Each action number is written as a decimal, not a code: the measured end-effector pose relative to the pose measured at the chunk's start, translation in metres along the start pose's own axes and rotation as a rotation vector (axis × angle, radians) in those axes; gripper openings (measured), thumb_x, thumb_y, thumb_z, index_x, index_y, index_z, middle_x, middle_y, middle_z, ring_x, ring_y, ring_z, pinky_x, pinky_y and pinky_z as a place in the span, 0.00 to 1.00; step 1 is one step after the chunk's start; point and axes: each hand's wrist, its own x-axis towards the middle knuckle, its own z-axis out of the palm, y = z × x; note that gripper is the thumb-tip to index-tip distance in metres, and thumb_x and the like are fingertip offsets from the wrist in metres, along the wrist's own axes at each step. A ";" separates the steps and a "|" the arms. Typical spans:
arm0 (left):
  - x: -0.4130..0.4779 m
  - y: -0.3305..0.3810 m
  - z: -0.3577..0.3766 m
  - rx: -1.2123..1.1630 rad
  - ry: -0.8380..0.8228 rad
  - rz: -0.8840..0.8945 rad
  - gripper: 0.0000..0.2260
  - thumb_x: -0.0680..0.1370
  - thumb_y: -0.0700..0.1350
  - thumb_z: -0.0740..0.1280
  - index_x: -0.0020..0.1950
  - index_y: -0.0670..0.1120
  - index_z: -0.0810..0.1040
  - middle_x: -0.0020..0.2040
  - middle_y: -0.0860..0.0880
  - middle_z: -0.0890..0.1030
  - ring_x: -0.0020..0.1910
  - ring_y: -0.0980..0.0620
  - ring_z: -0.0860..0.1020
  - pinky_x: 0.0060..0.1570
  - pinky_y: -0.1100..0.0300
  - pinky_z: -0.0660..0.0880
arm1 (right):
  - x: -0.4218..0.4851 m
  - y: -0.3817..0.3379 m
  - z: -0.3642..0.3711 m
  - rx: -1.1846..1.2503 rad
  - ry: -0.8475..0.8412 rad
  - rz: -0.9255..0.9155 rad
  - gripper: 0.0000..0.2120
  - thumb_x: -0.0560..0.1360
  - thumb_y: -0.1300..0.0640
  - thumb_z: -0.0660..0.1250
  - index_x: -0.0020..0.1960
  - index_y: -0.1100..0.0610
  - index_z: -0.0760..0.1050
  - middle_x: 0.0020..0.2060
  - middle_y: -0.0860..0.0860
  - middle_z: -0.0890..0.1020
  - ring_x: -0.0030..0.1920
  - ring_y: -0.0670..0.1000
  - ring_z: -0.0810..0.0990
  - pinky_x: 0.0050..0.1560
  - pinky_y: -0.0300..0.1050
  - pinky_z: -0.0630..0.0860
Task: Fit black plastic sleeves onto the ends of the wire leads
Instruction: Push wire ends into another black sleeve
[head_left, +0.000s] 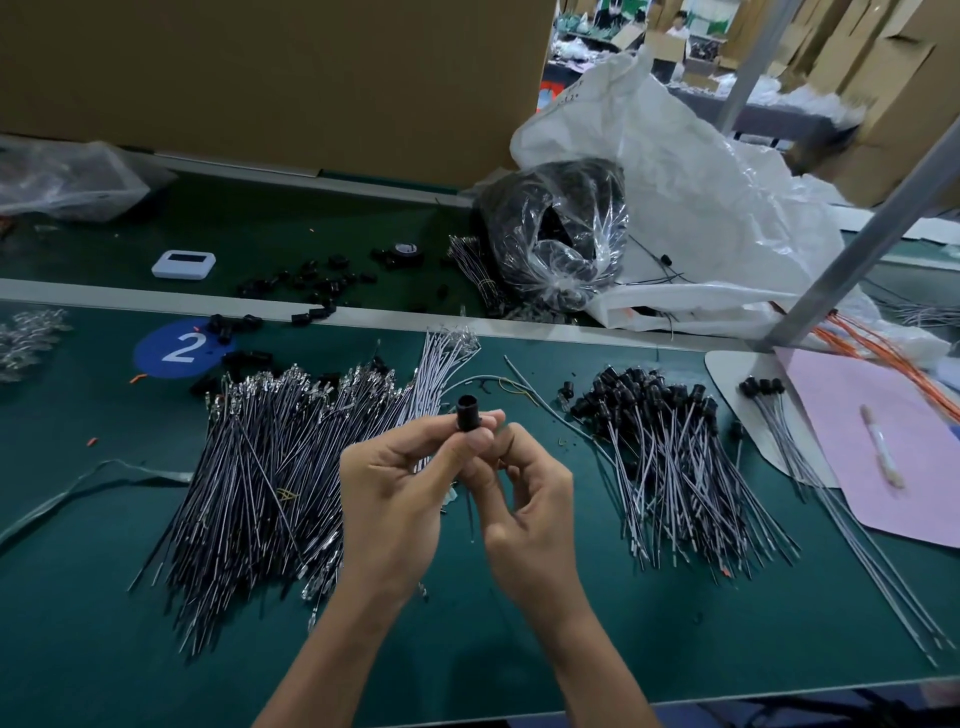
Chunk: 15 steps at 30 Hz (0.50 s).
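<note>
**Sleeve upright, lead hanging below**

In the head view, a black plastic sleeve (469, 413) was pinched between the fingertips of the left hand (389, 488) and right hand (527, 499), both equally near. Its axis was upright, and a wire lead (470, 514) hung directly beneath.

We see a white device (183, 264) at the upper left, a blue round sticker (156, 358) marked 2 below it, a white plastic bag (701, 208) at the upper right, and a pink sheet (914, 493) bearing a pale stick (881, 448) at the right edge.
</note>
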 end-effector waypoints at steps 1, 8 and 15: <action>0.000 0.001 0.000 0.000 -0.006 -0.009 0.07 0.67 0.40 0.75 0.42 0.51 0.87 0.42 0.48 0.86 0.43 0.49 0.85 0.44 0.63 0.79 | 0.000 -0.001 -0.001 -0.003 -0.007 0.002 0.09 0.77 0.61 0.66 0.40 0.64 0.74 0.34 0.57 0.77 0.37 0.60 0.73 0.39 0.61 0.71; 0.011 -0.011 -0.002 0.140 -0.023 -0.243 0.12 0.63 0.52 0.77 0.40 0.47 0.87 0.39 0.44 0.86 0.39 0.47 0.84 0.44 0.56 0.81 | 0.000 0.014 -0.014 -0.173 0.001 0.127 0.07 0.75 0.61 0.69 0.39 0.57 0.77 0.34 0.47 0.83 0.37 0.51 0.80 0.42 0.46 0.77; 0.012 -0.030 -0.012 0.031 0.093 -0.441 0.05 0.71 0.41 0.73 0.41 0.39 0.83 0.36 0.40 0.85 0.35 0.50 0.84 0.38 0.63 0.80 | 0.000 0.044 -0.055 -0.929 -0.043 0.185 0.11 0.82 0.57 0.61 0.58 0.54 0.81 0.52 0.48 0.83 0.52 0.50 0.77 0.53 0.43 0.73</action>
